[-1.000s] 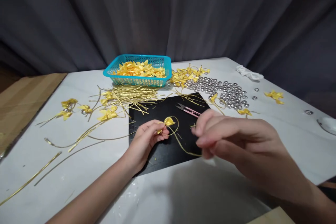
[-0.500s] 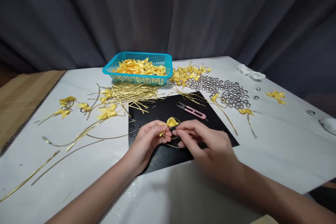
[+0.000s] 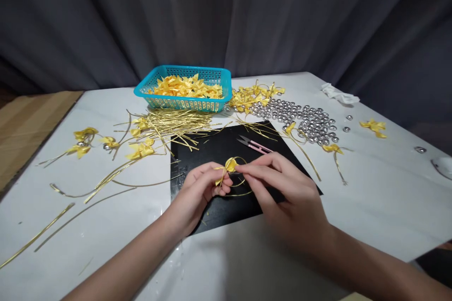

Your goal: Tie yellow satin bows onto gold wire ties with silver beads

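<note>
Together, our hands met over the black mat (image 3: 226,143) at the near middle of the bench (image 3: 370,197). Our left hand (image 3: 199,193) kept a closed grip on the yellow bow (image 3: 231,165), pinching it from below between thumb and fingertips, just above the mat. Our right hand (image 3: 289,193) came in from the other side, its grip closed too, thumb and forefinger pinching the gold wire (image 3: 243,193) right beside the bow; the wire looped around the bow and curved down between both hands. Pink snips (image 3: 254,146) lay on the mat just beyond our fingers. Farther back stood a blue basket (image 3: 183,102) heaped with yellow bows, with a loose pile of gold wires (image 3: 173,124) in front of it, spilling onto the mat's far edge. Silver beads (image 3: 307,120) were spread to the right of the basket, and finished bows (image 3: 81,134) lay scattered well apart on the left side of the bench.
</note>
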`<action>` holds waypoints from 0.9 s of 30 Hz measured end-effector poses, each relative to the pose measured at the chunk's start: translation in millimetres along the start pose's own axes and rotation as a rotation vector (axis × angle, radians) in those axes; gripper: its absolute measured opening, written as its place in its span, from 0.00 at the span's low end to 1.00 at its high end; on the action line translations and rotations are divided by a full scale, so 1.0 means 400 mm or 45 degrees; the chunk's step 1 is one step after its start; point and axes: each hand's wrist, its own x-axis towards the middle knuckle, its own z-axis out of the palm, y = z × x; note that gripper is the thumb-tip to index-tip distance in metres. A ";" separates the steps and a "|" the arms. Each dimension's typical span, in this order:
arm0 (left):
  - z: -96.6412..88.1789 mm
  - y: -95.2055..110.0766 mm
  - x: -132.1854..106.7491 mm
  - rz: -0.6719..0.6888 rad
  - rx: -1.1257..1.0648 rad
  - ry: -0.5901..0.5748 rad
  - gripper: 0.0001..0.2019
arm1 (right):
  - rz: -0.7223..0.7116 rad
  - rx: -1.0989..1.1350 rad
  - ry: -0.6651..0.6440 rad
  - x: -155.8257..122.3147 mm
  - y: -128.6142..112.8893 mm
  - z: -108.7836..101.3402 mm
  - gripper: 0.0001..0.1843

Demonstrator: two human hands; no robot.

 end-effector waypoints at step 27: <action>0.005 0.002 0.002 -0.006 0.022 -0.013 0.07 | 0.081 -0.102 -0.099 -0.015 0.001 0.014 0.08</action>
